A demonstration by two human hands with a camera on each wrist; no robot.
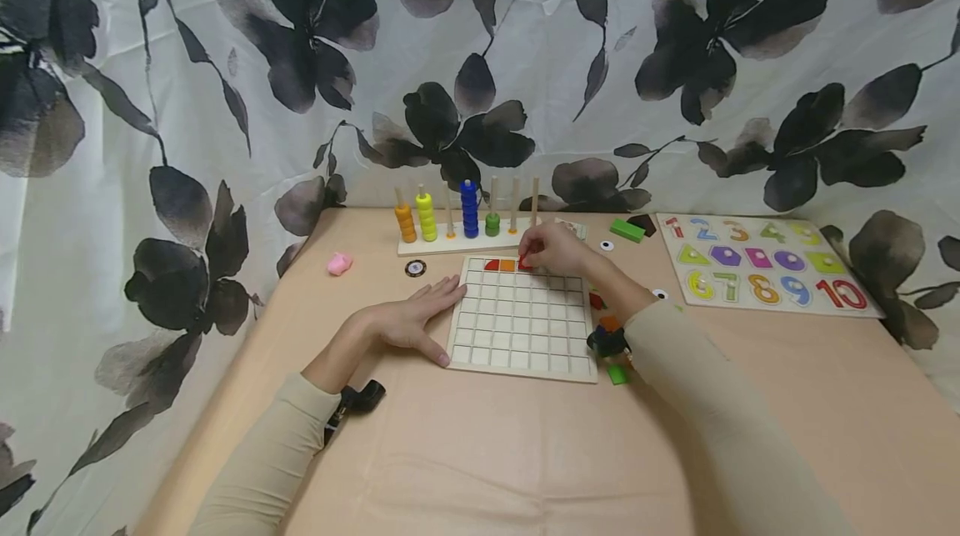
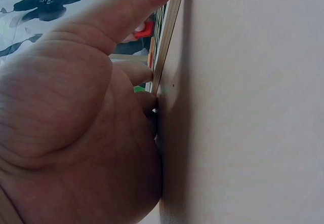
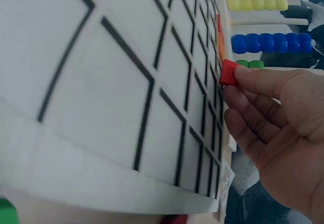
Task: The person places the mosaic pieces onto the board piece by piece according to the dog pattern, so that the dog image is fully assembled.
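A white grid board (image 1: pixel 517 328) lies on the table, its squares outlined in dark lines. In its top row sit a red piece (image 1: pixel 492 265) and an orange square tile (image 1: pixel 507 266). My right hand (image 1: pixel 555 248) pinches a small red tile (image 3: pixel 229 72) between thumb and fingers at the top row, just right of the orange one. My left hand (image 1: pixel 416 315) rests on the table with fingers straight, its fingertips and thumb touching the board's left edge. The left wrist view shows the palm (image 2: pixel 76 107) against that wooden edge.
Behind the board stands a peg stacker (image 1: pixel 450 246) with colored beads. A number-and-shape puzzle board (image 1: pixel 765 265) lies at right. Loose tiles, including a green one (image 1: pixel 617 374), lie under and near the right forearm. A pink lump (image 1: pixel 340 263) and a round black-and-white disc (image 1: pixel 416 268) are at left.
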